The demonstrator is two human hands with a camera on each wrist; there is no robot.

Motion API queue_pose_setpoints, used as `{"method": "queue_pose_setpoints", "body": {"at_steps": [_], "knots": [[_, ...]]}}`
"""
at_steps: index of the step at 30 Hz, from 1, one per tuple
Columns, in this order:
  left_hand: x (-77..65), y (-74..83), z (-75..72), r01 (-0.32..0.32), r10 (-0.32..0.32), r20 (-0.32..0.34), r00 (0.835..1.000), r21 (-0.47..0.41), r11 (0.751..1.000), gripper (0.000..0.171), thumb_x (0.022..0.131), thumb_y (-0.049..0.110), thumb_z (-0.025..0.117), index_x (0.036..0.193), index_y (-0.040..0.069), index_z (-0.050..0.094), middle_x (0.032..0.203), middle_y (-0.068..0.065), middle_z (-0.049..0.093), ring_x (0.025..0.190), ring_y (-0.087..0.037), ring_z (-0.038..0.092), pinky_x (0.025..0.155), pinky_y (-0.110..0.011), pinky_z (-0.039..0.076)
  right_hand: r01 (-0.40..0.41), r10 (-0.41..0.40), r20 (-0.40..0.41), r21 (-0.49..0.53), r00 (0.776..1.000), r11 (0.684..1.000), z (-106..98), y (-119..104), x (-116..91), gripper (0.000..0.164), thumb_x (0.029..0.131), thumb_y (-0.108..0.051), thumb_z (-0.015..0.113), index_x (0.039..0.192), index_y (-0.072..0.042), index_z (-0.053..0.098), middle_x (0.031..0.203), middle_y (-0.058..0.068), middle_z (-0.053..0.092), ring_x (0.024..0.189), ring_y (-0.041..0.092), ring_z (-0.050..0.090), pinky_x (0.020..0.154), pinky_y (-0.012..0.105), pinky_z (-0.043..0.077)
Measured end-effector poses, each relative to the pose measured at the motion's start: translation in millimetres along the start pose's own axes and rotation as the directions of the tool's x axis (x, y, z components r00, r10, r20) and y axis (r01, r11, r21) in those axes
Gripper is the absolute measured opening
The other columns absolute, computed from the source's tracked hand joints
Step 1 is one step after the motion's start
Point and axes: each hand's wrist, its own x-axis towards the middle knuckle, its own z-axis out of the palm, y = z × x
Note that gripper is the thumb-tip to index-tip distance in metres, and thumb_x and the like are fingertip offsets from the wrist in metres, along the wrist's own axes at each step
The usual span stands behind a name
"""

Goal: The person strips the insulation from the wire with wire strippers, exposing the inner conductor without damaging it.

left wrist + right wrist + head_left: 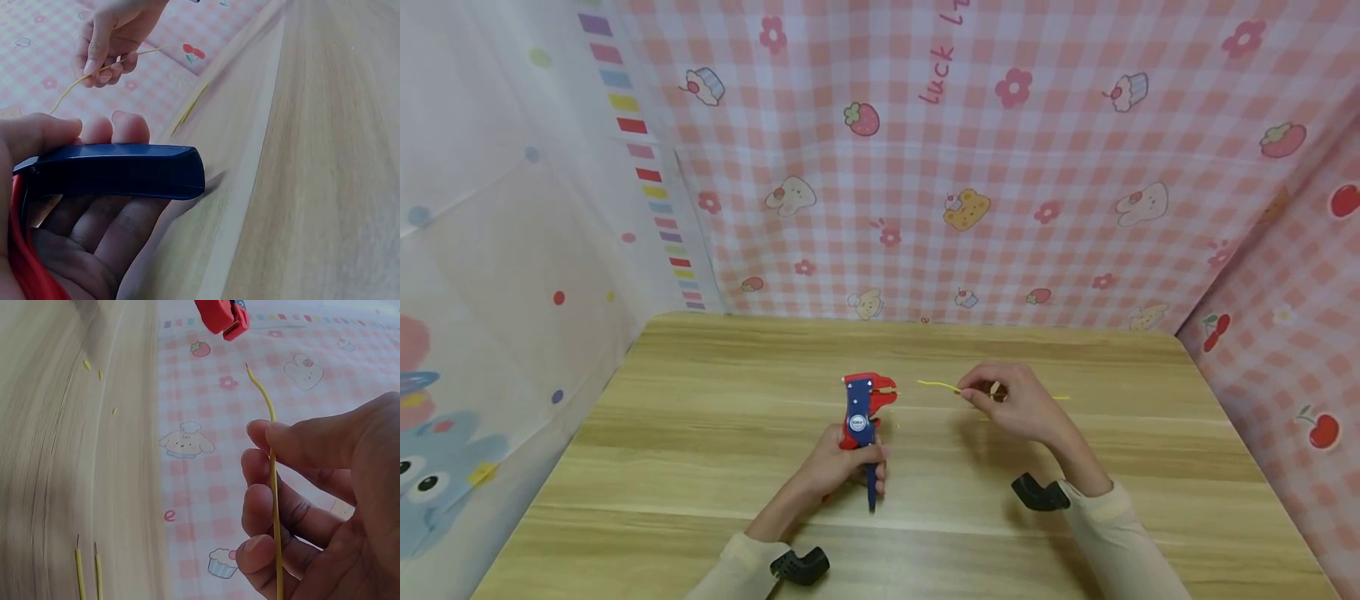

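My left hand (pixel 838 462) grips the handles of a red and blue wire stripper (pixel 859 404), held upright with its red jaws facing right. In the left wrist view, fingers and thumb lie about its blue handle (pixel 125 170). To the right of the tool, my right hand (pixel 1018 404) pinches a thin yellow wire (pixel 936 384) between thumb and forefinger. Seen from the right wrist, the wire (pixel 275 506) runs along the curled fingers, and its slightly bent far end shows a short bare tip. A gap separates that tip from the stripper's red head (pixel 225 319).
Two yellow wires (pixel 80 575) with bare ends lie on the wooden table (pixel 737 417), beyond my right hand. Small yellow insulation bits (pixel 100 375) are scattered near the stripper. A patterned curtain (pixel 887 167) hangs behind the table.
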Motion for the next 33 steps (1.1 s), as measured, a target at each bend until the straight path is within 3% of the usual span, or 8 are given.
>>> {"method": "queue_pose_setpoints", "body": {"at_steps": [3,9,16,24,33], "knots": [[-0.1,0.3,-1.2,-0.006,0.006,0.01,1.0,-0.008,1.0,0.012,0.098,0.012,0.067,0.099,0.002,0.059,0.076,-0.006,0.071,0.067,-0.02,0.073,0.071,-0.038,0.065,-0.019,0.019,-0.004,-0.002,1.0,1.0,0,4,0,0.008,0.098,-0.017,0.071,0.097,-0.022,0.076,0.085,0.003,0.074,0.073,0.006,0.06,0.065,0.025,0.052],[0.9,1.4,-3.1,-0.009,0.009,0.028,1.0,-0.01,1.0,0.013,0.098,0.012,0.068,0.101,0.002,0.059,0.079,-0.006,0.072,0.07,-0.02,0.074,0.073,-0.038,0.066,-0.035,0.035,-0.033,-0.017,0.999,0.999,0,8,-2,0.008,0.098,-0.015,0.07,0.098,-0.021,0.077,0.087,-0.006,0.074,0.075,0.005,0.061,0.065,0.025,0.053],[1.9,-3.0,-7.9,-0.037,0.037,0.054,0.998,-0.006,0.999,0.017,0.099,0.012,0.068,0.104,0.001,0.058,0.081,-0.007,0.072,0.072,-0.021,0.074,0.073,-0.039,0.066,-0.035,0.035,-0.022,-0.031,0.999,0.999,-1,16,1,0.009,0.098,-0.015,0.07,0.099,-0.02,0.078,0.091,0.004,0.076,0.077,0.007,0.063,0.068,0.024,0.054],[1.9,-5.8,-10.0,-0.035,0.035,0.052,0.998,-0.013,0.999,0.018,0.098,0.013,0.068,0.104,-0.002,0.059,0.082,-0.008,0.073,0.073,-0.021,0.075,0.073,-0.04,0.066,-0.068,0.067,-0.013,-0.026,0.998,0.997,1,28,2,0.009,0.098,-0.014,0.069,0.101,-0.013,0.078,0.093,0.008,0.077,0.077,0.01,0.063,0.07,0.024,0.055],[3.0,-5.1,-10.8,-0.039,0.04,0.072,0.997,-0.009,0.999,0.016,0.099,0.012,0.067,0.104,0.0,0.059,0.083,-0.007,0.073,0.074,-0.021,0.075,0.074,-0.04,0.066,-0.166,0.165,-0.028,-0.001,0.986,0.986,0,47,0,0.011,0.097,-0.013,0.07,0.103,-0.008,0.078,0.094,0.01,0.076,0.077,0.012,0.063,0.068,0.022,0.054]]}}
